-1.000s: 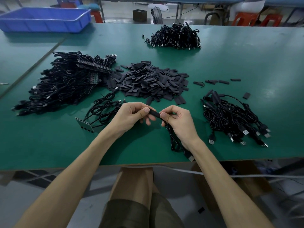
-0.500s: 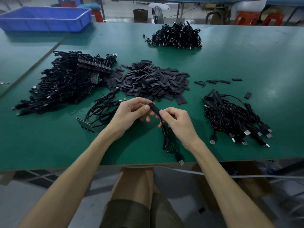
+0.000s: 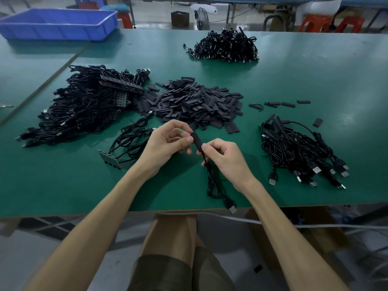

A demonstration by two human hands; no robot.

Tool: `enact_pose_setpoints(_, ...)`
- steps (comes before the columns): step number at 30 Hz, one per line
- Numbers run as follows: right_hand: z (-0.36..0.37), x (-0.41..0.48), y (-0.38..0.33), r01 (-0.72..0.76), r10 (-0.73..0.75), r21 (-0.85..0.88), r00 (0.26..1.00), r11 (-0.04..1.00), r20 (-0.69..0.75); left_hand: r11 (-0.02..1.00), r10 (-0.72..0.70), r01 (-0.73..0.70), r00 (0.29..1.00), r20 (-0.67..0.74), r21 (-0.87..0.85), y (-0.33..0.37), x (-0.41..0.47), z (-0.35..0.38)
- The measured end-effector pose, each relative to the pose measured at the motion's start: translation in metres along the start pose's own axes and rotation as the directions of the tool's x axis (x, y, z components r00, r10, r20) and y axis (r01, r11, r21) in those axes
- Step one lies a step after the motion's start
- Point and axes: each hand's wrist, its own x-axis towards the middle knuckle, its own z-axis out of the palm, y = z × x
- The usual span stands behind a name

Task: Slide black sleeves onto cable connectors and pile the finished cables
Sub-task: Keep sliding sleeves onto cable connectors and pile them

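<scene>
while the left hand [image 3: 168, 143] pinches the upper end of a black sleeve [image 3: 196, 140] between thumb and fingertips, the right hand [image 3: 224, 158] pinches its lower end, with the other fingers curled round the cable [image 3: 211, 181] that comes out below. the sleeve stands nearly upright above the middle of the green table [image 3: 315, 80], towards its near edge. whether the connector is fully inside it cannot be told. the cable drops to the table in loose loops, and its usb plug [image 3: 232, 208] lies right at the near edge.

just beyond the hands is a heap of loose sleeves [image 3: 195, 103], and a few stray sleeves [image 3: 281, 104] lie to its right. towards the left edge spreads a large tangle of cables [image 3: 84, 108]. a small bunch of cables [image 3: 130, 139] joined to a narrow board [image 3: 109, 159] lies just beside the left hand. to the right of the right hand is a pile of sleeved cables [image 3: 298, 152], plugs pointing at the near edge. another cable pile [image 3: 226, 47] sits by the far edge, and a blue bin [image 3: 58, 24] stands at the far left corner.
</scene>
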Motion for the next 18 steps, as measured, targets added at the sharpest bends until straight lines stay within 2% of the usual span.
enact_pose_setpoints(8,-0.0003,-0.0022,-0.0033,0.02,-0.019,-0.106,1.0,0.994,0.01,0.994,0.016,-0.018,1.0,0.02,0.107,0.0008,-0.0007,0.0043)
enact_pose_setpoints(18,0.0007,-0.0012,-0.0024,0.034,-0.032,-0.128,0.999,0.991,0.02,0.996,-0.053,0.05,0.998,0.041,0.073,0.0025,-0.001,0.0046)
